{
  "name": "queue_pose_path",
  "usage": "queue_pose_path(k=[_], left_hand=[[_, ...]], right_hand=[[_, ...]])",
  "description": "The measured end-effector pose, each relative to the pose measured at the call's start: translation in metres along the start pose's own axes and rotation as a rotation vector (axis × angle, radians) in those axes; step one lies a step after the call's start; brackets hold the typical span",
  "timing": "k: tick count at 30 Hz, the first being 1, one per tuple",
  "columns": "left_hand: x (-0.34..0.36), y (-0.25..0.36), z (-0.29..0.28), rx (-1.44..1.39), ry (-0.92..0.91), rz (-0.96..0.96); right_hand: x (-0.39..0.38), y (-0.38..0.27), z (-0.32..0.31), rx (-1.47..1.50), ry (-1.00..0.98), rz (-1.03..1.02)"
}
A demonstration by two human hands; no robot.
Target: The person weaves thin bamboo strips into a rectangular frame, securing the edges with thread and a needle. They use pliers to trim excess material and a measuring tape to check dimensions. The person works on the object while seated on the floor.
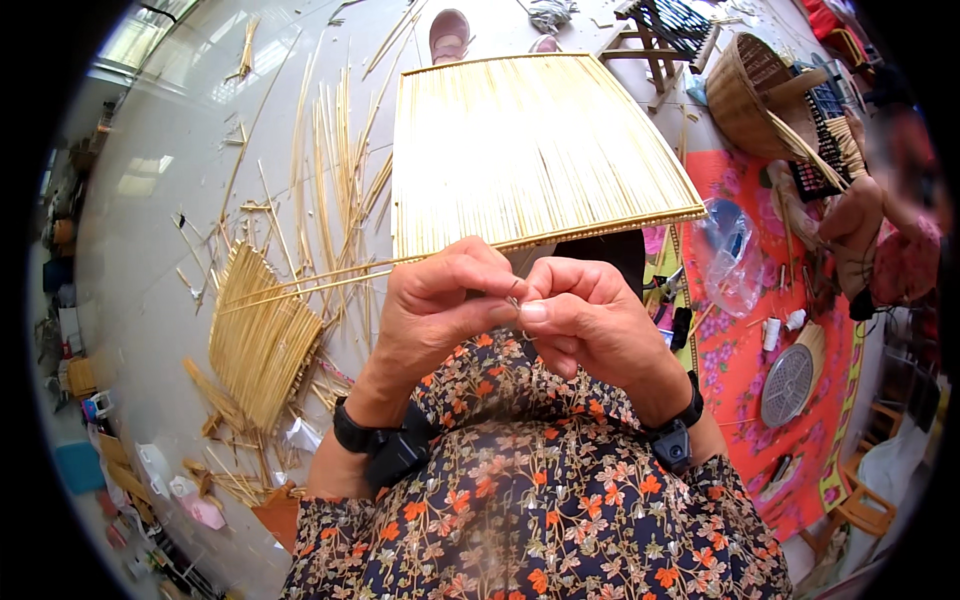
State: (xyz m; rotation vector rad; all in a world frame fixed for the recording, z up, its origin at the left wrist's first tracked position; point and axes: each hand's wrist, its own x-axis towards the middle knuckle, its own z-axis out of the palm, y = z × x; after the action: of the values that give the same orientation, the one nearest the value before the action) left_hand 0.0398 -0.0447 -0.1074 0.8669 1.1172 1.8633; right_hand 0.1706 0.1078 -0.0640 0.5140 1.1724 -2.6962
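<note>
Pale tiled floor (150, 290) stretches along the left side, a broad smooth band of it showing between the wall and the loose straws (335, 150); on the right a red floral cloth (725, 420) covers it, edged in yellow, with a clear plastic bag (735, 250) near its left edge and a round grey disc (787, 386) toward its right edge; a woven basket (740, 100) stands by the cloth's far edge, so there is less room on that side. Before the seated person lies the straw panel (530, 140), its stalks side by side, its far edge near a pink shoe (449, 36), its near edge just beyond the hands, its near right corner reaching out toward the cloth; a fan-shaped straw bundle (262, 340) rests on the floor, left of the panel's near left corner. Both hands are nearly closed, fingers curled; the left hand (445, 300) and right hand (590, 312) meet at thumb and fingertips, pinching a thin strand (514, 301) too small to make out; two long stalks (325, 284) run leftward from behind the left hand, and I cannot tell whether it grips them.
</note>
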Motion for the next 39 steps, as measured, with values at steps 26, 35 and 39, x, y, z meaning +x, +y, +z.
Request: queue_pose_path(k=[26,35,39], left_hand=[[-0.004,-0.011,0.013,-0.064,0.191,-0.089],[-0.006,-0.009,0.006,-0.232,0.242,-0.077],[-0.005,0.001,0.017,-0.064,0.21,-0.105]], right_hand=[[0.011,0.004,0.002,-0.165,0.163,-0.081],[0.008,0.001,-0.003,-0.042,0.152,-0.102],[0.008,0.002,0.0,-0.06,0.143,-0.084]])
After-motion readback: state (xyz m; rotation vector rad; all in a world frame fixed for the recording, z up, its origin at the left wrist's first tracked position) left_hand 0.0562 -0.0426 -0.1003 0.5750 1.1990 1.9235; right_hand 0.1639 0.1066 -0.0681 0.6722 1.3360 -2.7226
